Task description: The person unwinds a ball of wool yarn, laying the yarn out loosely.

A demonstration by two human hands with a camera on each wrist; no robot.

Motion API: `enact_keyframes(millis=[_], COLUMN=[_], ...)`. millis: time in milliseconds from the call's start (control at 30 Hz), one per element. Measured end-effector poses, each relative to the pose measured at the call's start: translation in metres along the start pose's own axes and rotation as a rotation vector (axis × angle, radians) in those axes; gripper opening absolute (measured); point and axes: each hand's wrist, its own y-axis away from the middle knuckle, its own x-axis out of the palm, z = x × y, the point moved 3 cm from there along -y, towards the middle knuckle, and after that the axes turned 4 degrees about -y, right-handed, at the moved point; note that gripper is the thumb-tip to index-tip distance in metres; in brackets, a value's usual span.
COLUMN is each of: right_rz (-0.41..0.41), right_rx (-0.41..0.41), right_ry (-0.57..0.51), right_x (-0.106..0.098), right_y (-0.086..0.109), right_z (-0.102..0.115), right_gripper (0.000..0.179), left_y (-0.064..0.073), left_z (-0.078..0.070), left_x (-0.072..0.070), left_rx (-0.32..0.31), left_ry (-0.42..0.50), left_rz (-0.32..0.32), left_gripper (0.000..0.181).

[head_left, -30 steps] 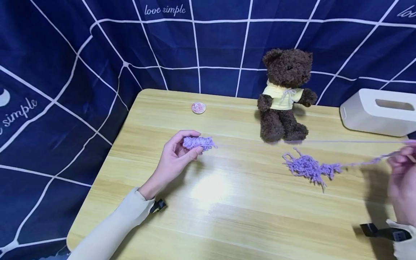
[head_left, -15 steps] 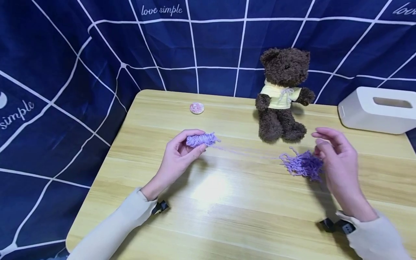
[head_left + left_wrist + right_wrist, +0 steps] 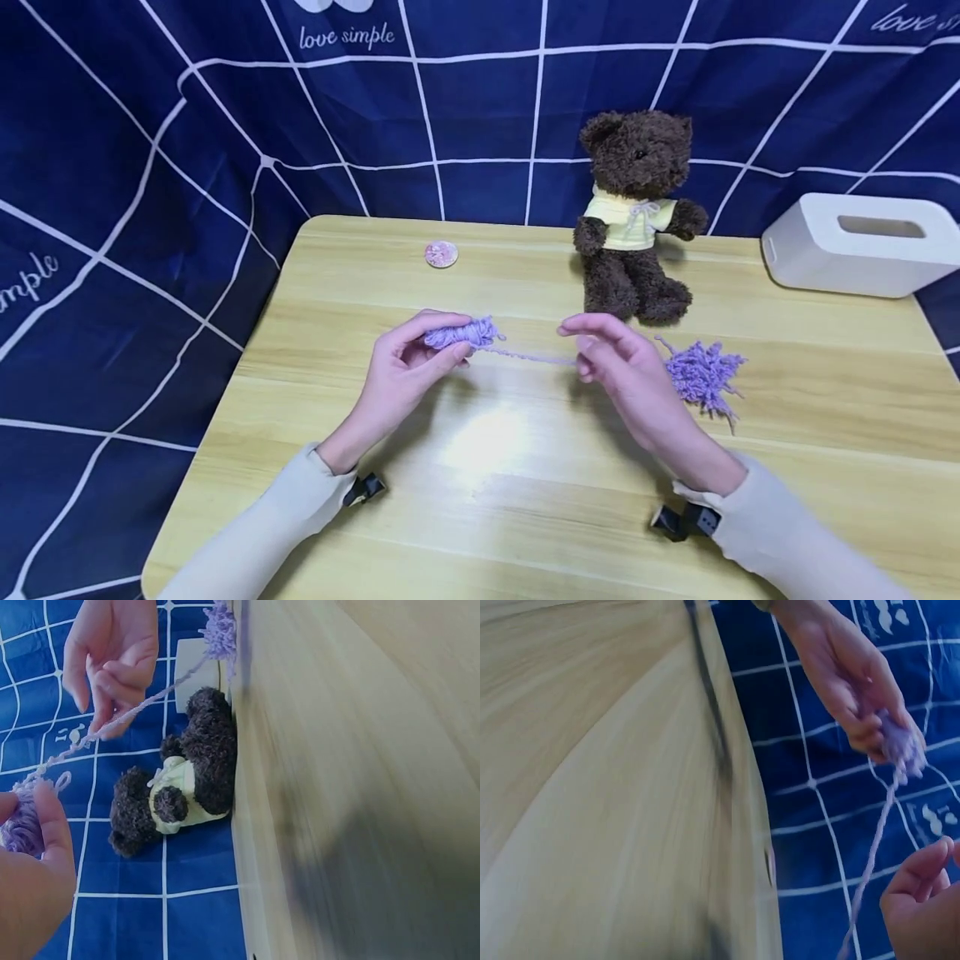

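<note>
A small wound bundle of purple yarn (image 3: pixel 461 333) is held between the thumb and fingers of my left hand (image 3: pixel 401 354), above the table. One yarn strand (image 3: pixel 142 706) runs from the bundle toward a loose heap of purple yarn (image 3: pixel 705 375) on the tabletop. My right hand (image 3: pixel 630 371) hovers between bundle and heap with loosely bent fingers. In the right wrist view, the strand passes beside my right hand (image 3: pixel 926 900) without visibly being gripped. Whether the fingertips brush it is unclear. The right hand hides part of the strand in the head view.
A brown teddy bear (image 3: pixel 633 217) in a yellow shirt sits at the table's back edge. To its right stands a white tissue box (image 3: pixel 855 246). A round pink disc (image 3: pixel 441 254) lies behind my left hand. Blue curtains (image 3: pixel 480 108) border the wooden table (image 3: pixel 525 517).
My right hand has come from the far right, where it held yarn strands aloft, leftward past the heap toward my left hand. The left hand keeps its grip on the yarn bundle.
</note>
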Motion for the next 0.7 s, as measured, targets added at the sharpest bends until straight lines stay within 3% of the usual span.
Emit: enact_keyframes(millis=[233,333,467,700], right_rz=[0.163,0.194,0.150,0.012], right_rx=[0.101,0.135,0.120,-0.060], right_ry=[0.070,0.126,0.195,0.272], right_x=[0.032,0.038,0.036,0.003], right_y=[-0.006,-0.007,-0.007,0.001], right_z=[-0.012,-0.015,-0.012,0.006], right_gripper=[0.040,0.042,0.031,0.021], left_y=[-0.002,-0.003,-0.003,-0.002], left_z=[0.000,0.001,0.000,-0.002], left_x=[0.003,0.004,0.003,-0.001], left_rx=[0.025,0.030,0.005,-0.023], left_ry=[0.003,-0.010,0.001,0.021], left_rz=[-0.001,-0.003,-0.001,0.004], left_gripper=[0.029,0.028,0.033,0.032])
